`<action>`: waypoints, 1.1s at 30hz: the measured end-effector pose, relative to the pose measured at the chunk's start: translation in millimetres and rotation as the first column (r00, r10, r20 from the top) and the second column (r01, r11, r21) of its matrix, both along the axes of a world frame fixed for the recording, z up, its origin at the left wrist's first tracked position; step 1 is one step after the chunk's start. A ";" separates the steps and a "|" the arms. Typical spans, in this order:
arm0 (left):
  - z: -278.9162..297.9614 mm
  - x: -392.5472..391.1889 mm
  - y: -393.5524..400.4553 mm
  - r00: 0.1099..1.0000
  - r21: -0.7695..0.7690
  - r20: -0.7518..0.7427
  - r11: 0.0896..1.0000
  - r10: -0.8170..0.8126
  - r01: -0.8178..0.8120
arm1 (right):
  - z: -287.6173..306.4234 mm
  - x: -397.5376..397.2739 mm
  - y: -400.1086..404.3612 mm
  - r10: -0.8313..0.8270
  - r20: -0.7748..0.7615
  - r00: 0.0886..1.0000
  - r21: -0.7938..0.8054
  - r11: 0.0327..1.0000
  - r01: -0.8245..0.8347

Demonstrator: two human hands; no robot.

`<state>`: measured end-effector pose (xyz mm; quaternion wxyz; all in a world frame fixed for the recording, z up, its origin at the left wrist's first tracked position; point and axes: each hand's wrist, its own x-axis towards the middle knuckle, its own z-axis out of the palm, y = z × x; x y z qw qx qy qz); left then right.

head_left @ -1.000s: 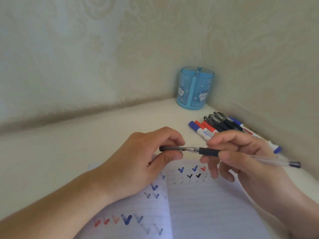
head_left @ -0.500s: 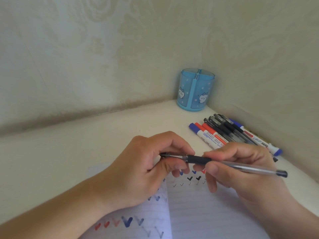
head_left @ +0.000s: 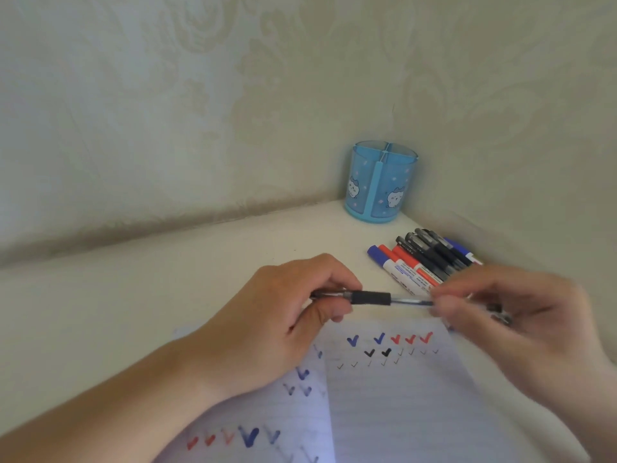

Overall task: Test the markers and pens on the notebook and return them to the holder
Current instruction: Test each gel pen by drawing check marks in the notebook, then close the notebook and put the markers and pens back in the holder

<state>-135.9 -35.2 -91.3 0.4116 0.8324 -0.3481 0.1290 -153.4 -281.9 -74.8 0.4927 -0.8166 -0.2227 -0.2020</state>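
Pen (head_left: 374, 298): one, clear barrel, black grip
Left hand (head_left: 283, 325): pinches its tip end
Right hand (head_left: 507, 315): blurred, grips barrel
Holder (head_left: 380, 182): one, blue

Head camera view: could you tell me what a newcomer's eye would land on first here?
Two hands meet at the centre, the left hand and the blurred right hand holding one clear pen level above the notebook with its coloured ticks. Behind, a blue holder stands in the corner, markers and pens lying beside it.
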 end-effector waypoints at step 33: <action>47.3 26.9 71.8 0.636 -0.364 -0.703 0.929 -0.318 0.062 | -20.7 45.2 -41.1 -0.618 0.105 0.779 -0.334 0.716 0.613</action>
